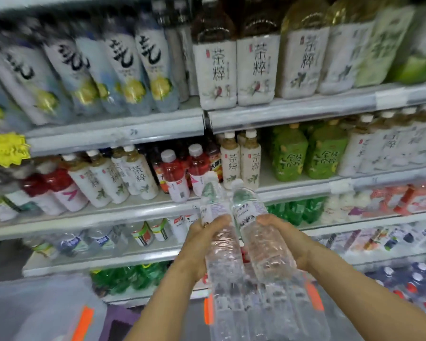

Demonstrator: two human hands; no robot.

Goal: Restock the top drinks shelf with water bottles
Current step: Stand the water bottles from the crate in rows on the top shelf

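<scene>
Hands are gripping one water bottle each in front of the drinks shelving. Fingers of the left hand (202, 244) are curling round the left water bottle (218, 232) just below its label, and the right hand (284, 242) is wrapping round the right water bottle (257, 227) at the same height. Both bottles are tilting caps-forward toward the shelves and are lying side by side, touching or nearly so. Beneath them a shrink-wrapped pack of water bottles (268, 313) with orange tape marks is sitting low in the view, just beside the forearms.

Straight ahead, white-labelled tea bottles (241, 163) and red drink bottles (175, 175) are filling the shelf at cap height, so the bottle tops are pointing at an already stocked row. Green tea bottles (305, 156) are standing to the right of them. One level higher, tall white-labelled tea bottles (236, 70) and pale sparkling-drink bottles (143, 67) are crowding the shelf edge (293, 109); whether this is the top shelf I cannot tell, since the upper border is cutting it off. A yellow starburst price tag (6, 148) is hanging on the left shelf rail. Small clear bottles (89, 242) are lining a lower shelf, blurred.
</scene>
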